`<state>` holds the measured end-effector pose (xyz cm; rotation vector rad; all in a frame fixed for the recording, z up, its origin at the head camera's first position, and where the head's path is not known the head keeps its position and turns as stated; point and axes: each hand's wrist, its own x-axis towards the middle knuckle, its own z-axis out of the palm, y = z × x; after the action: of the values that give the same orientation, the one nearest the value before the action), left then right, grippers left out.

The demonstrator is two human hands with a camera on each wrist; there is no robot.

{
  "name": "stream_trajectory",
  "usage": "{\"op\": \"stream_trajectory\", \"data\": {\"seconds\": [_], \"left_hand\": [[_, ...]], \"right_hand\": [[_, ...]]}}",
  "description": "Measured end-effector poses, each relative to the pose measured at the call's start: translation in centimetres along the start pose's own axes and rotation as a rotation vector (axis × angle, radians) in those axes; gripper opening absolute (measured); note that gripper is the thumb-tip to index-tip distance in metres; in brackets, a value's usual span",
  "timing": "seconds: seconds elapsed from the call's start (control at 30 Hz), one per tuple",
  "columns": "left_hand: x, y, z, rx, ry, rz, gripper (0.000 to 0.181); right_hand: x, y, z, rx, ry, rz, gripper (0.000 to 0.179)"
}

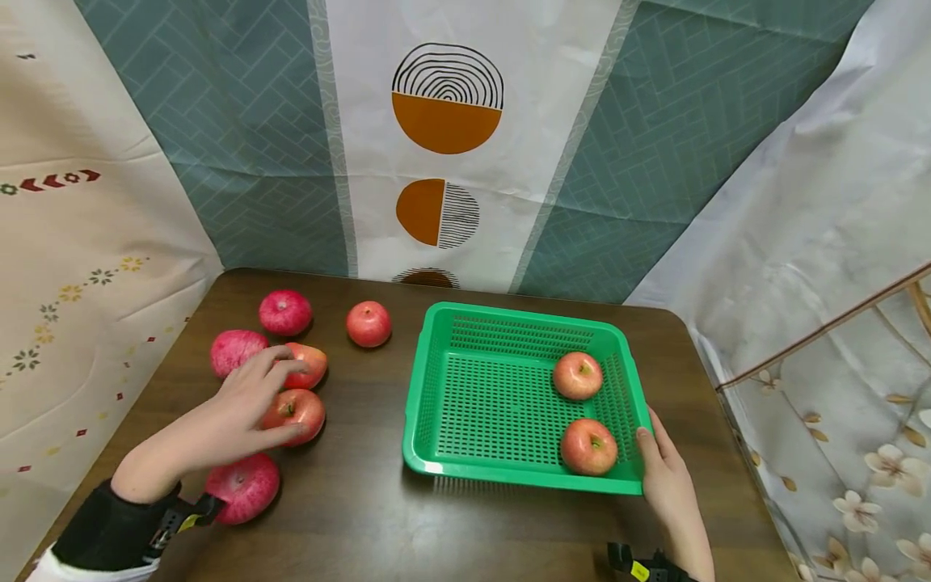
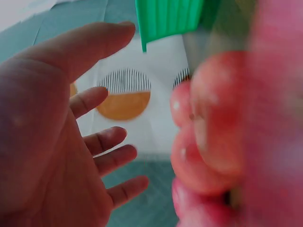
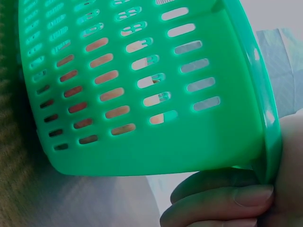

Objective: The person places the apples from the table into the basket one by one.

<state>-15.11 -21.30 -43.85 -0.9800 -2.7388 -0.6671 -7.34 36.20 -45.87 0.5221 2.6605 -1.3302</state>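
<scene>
My left hand (image 1: 243,412) hovers over the fruit on the left of the table, its fingers spread. Below it lie a red-orange apple (image 1: 300,414) and a yellowish-red apple (image 1: 311,365), both partly covered by the hand. In the left wrist view, a gap separates the hand (image 2: 61,127) from the apples (image 2: 220,113). On the other side, my right hand (image 1: 667,473) grips the rim of a green plastic basket (image 1: 416,404) at its right end. Two apples, one behind (image 1: 578,375) and one in front (image 1: 588,446), sit in the basket's right half. Right wrist fingers (image 3: 222,203) curl under the rim.
Deep pink round fruits lie at the left: one at the back (image 1: 285,313), one (image 1: 238,352) beside the hand, one (image 1: 246,487) by the wrist strap. A lone red apple (image 1: 368,324) rests left of the basket. Patterned cloth (image 1: 582,162) hangs behind the brown table (image 1: 364,501).
</scene>
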Motion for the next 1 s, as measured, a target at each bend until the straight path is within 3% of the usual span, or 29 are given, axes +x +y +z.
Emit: {"op": "stream_trajectory", "data": {"seconds": [0.13, 0.37, 0.67, 1.0], "left_hand": [[-2.9, -0.4, 0.5, -0.002, 0.058, -0.074, 0.070], [-6.0, -0.7, 1.4, -0.048, 0.044, -0.112, 0.073], [-7.6, -0.9, 2.9, -0.046, 0.067, -0.045, 0.076], [-8.1, -0.2, 3.2, -0.043, 0.040, -0.099, 0.076]], "right_hand": [[-0.1, 0.1, -0.1, 0.020, -0.005, 0.005, 0.062], [-0.1, 0.2, 0.0, 0.022, 0.000, 0.001, 0.062], [0.3, 0.0, 0.3, 0.028, 0.000, -0.025, 0.062], [0.3, 0.3, 0.1, 0.011, 0.005, -0.003, 0.063]]}}
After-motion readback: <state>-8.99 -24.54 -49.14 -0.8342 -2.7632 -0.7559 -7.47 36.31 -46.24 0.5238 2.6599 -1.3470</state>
